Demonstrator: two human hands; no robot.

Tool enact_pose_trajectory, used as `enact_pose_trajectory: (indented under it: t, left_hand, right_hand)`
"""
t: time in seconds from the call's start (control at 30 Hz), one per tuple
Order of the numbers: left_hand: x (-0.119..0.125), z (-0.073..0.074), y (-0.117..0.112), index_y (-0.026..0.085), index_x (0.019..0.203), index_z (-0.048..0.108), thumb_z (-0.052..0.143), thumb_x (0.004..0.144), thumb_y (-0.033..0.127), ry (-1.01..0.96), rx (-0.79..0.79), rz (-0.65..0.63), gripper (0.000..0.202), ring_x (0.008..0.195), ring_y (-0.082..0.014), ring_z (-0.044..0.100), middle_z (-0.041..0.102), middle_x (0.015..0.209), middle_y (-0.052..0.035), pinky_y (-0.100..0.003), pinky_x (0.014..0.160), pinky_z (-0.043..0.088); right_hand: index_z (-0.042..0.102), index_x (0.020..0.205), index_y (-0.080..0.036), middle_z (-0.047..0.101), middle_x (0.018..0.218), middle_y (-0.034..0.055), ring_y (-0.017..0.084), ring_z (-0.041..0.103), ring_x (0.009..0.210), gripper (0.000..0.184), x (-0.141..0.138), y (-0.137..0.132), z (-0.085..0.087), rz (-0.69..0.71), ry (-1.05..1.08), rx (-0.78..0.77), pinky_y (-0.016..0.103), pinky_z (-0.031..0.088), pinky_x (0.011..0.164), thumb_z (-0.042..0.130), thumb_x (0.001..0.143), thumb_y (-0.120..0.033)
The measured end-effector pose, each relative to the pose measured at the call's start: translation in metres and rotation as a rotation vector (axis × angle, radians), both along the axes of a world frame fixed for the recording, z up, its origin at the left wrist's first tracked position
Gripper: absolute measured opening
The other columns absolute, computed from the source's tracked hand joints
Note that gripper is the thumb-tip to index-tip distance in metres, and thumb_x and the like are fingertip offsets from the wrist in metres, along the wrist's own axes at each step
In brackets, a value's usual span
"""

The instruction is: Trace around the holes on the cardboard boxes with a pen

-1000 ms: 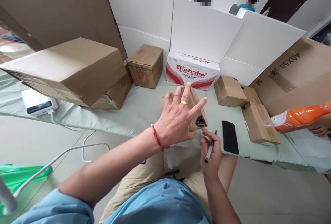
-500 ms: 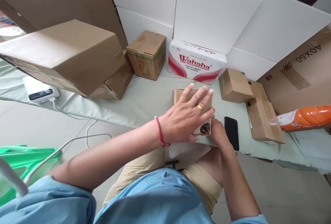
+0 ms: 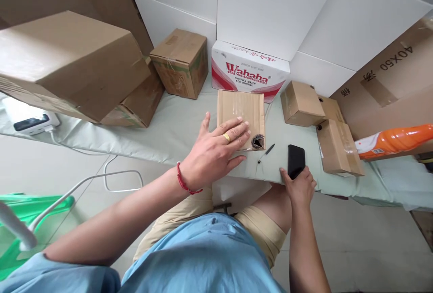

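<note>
A small flat cardboard box (image 3: 241, 112) with a torn hole at its near right corner lies on the pale green cloth (image 3: 176, 132). My left hand (image 3: 212, 154) rests palm down on the box's near edge, fingers spread. A black pen (image 3: 266, 152) lies loose on the cloth just right of the box. My right hand (image 3: 297, 185) grips the near end of a black phone (image 3: 296, 159) at the table's front edge.
A white and red Wahaha carton (image 3: 248, 71) stands behind the box. Brown boxes sit at left (image 3: 67, 60), back (image 3: 179, 62) and right (image 3: 301, 103) (image 3: 338, 148). An orange packet (image 3: 394, 140) lies far right. A white power bank (image 3: 30, 120) with cable sits far left.
The pen has left my right hand and now lies on the cloth. My right hand moved right onto the phone. My left hand slid back toward the box's near edge.
</note>
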State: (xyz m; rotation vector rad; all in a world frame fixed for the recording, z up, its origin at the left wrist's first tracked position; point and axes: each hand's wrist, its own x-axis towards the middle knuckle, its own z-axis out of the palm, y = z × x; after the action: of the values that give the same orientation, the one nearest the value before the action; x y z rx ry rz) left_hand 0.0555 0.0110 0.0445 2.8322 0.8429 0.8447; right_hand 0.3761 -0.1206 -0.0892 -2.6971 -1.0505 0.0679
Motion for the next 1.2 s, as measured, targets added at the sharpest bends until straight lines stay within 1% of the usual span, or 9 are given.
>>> enact_pose_trajectory:
  t: [0.17, 0.3, 0.43, 0.53, 0.63, 0.8, 0.97, 1.1, 1.2]
  left_hand:
    - [-0.002, -0.022, -0.009, 0.02, 0.155, 0.06, 0.054, 0.105, 0.011, -0.129, -0.033, -0.107, 0.051, 0.165, -0.0316, 0.04, 0.058, 0.165, -0.0144, -0.057, 0.131, 0.046]
    - [0.001, -0.038, -0.016, 0.022, 0.156, 0.058, 0.05, 0.107, 0.011, -0.159, -0.02, -0.11, 0.051, 0.165, -0.0291, 0.041, 0.06, 0.163, -0.0146, -0.058, 0.134, 0.041]
    - [0.005, -0.046, -0.019, 0.022, 0.154, 0.061, 0.047, 0.109, 0.011, -0.159, -0.001, -0.114, 0.048, 0.163, -0.0272, 0.045, 0.062, 0.162, -0.0134, -0.059, 0.135, 0.036]
    - [0.007, -0.048, -0.018, 0.022, 0.153, 0.062, 0.047, 0.108, 0.012, -0.154, -0.019, -0.121, 0.048, 0.164, -0.0276, 0.043, 0.06, 0.164, -0.0138, -0.061, 0.135, 0.035]
    - [0.006, -0.048, -0.014, 0.022, 0.152, 0.063, 0.048, 0.107, 0.012, -0.146, -0.037, -0.142, 0.049, 0.165, -0.0282, 0.04, 0.058, 0.166, -0.0145, -0.062, 0.135, 0.035]
    - [0.004, -0.048, -0.006, 0.017, 0.152, 0.064, 0.047, 0.108, 0.016, -0.148, -0.014, -0.177, 0.047, 0.166, -0.032, 0.039, 0.057, 0.166, -0.0167, -0.063, 0.132, 0.04]
    - [0.005, -0.046, -0.008, 0.02, 0.152, 0.064, 0.048, 0.109, 0.02, -0.133, -0.02, -0.153, 0.046, 0.166, -0.0324, 0.038, 0.056, 0.167, -0.0162, -0.063, 0.133, 0.038]
    - [0.008, -0.043, -0.018, 0.022, 0.153, 0.062, 0.045, 0.111, 0.02, -0.122, 0.072, -0.034, 0.045, 0.161, -0.0336, 0.047, 0.059, 0.164, -0.0161, -0.077, 0.134, 0.019]
    - [0.011, -0.043, -0.02, 0.02, 0.152, 0.062, 0.044, 0.113, 0.021, -0.107, 0.119, -0.036, 0.043, 0.159, -0.0311, 0.05, 0.061, 0.162, -0.0154, -0.07, 0.136, 0.026]
  right_hand:
    - [0.049, 0.152, 0.003, 0.057, 0.143, 0.0395, 0.053, 0.053, 0.134, 0.089, 0.003, 0.009, 0.009, -0.092, -0.01, -0.03, 0.064, 0.045, 0.11, 0.063, 0.094, -0.063]
    - [0.061, 0.141, 0.0, 0.057, 0.143, 0.0376, 0.054, 0.05, 0.135, 0.087, 0.013, 0.008, 0.016, -0.148, 0.048, -0.1, 0.065, 0.043, 0.112, 0.067, 0.088, -0.068]
    - [0.059, 0.141, 0.005, 0.057, 0.141, 0.0402, 0.055, 0.05, 0.138, 0.092, 0.013, 0.004, 0.021, -0.16, 0.091, -0.12, 0.064, 0.042, 0.115, 0.074, 0.082, -0.064]
    - [0.056, 0.141, 0.008, 0.057, 0.139, 0.0433, 0.053, 0.058, 0.133, 0.092, 0.004, -0.006, 0.02, -0.171, 0.108, -0.094, 0.059, 0.046, 0.113, 0.078, 0.081, -0.058]
    - [0.056, 0.139, 0.005, 0.059, 0.137, 0.0438, 0.048, 0.069, 0.119, 0.088, -0.001, -0.016, 0.018, -0.175, 0.153, -0.049, 0.053, 0.054, 0.101, 0.08, 0.079, -0.055]
    - [0.061, 0.134, -0.01, 0.076, 0.121, 0.027, 0.038, 0.073, 0.114, 0.08, -0.001, -0.029, 0.021, -0.101, 0.261, 0.062, 0.043, 0.057, 0.095, 0.084, 0.073, -0.056]
    - [0.056, 0.145, -0.016, 0.075, 0.128, 0.0201, 0.035, 0.071, 0.12, 0.09, -0.043, -0.049, 0.04, 0.057, 0.324, 0.31, 0.046, 0.055, 0.103, 0.079, 0.07, -0.061]
    - [0.052, 0.149, -0.017, 0.072, 0.134, 0.0181, 0.035, 0.069, 0.123, 0.093, -0.097, -0.065, 0.069, 0.251, 0.255, 0.581, 0.051, 0.054, 0.108, 0.079, 0.073, -0.064]
    - [0.05, 0.149, -0.019, 0.068, 0.138, 0.0175, 0.034, 0.067, 0.126, 0.087, -0.126, -0.069, 0.087, 0.353, 0.155, 0.727, 0.051, 0.055, 0.109, 0.079, 0.079, -0.063]
